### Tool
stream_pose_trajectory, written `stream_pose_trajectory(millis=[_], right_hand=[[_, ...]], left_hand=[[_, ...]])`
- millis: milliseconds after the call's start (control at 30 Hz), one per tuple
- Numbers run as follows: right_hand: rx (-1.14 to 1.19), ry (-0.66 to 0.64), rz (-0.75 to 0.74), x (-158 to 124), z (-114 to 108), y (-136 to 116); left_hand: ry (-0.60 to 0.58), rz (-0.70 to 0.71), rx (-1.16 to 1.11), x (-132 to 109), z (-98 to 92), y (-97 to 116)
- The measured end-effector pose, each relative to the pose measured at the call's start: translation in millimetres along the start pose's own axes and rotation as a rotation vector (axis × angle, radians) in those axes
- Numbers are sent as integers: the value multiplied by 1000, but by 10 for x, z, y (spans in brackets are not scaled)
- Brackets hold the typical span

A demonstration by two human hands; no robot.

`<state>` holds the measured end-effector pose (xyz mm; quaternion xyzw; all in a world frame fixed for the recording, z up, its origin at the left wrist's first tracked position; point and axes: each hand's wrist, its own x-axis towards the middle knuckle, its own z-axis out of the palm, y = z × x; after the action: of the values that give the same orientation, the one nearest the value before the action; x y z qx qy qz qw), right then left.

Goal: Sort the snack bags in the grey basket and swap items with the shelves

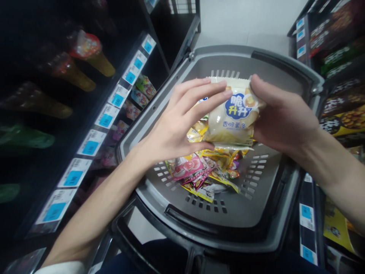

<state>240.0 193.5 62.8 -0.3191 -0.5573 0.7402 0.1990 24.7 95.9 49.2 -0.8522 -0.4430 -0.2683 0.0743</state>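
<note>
Over the basket, a cream-coloured bag of crispy potato fries (232, 123) with a blue cloud-shaped logo is held up, its front facing me. My right hand (281, 114) grips its right side, with the thumb on the upper corner and the other fingers hidden behind. My left hand (182, 121) lies around the left side, fingers across the front near the top and thumb at the lower edge. Below, in the grey shopping basket (265, 190), several small snack packets (191, 167) lie in a loose heap, yellow, pink and white. The bag and my left hand partly hide them.
On the left, dark shelves carry price tags (91, 146) and cone-shaped clear containers (91, 53). Dark snack packs (345, 99) line the shelf on the right. The basket's black handle (148, 238) lies near me. Pale floor (242, 23) shows beyond the basket.
</note>
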Motion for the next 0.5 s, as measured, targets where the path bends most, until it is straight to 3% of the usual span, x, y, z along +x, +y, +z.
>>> stream_pose_trajectory(millis=[367, 500], right_hand=[[76, -84, -57, 17, -11, 40], [55, -105, -39, 22, 4, 24]], left_hand=[[43, 88, -62, -15, 44, -91], [0, 97, -50, -50, 91, -163]])
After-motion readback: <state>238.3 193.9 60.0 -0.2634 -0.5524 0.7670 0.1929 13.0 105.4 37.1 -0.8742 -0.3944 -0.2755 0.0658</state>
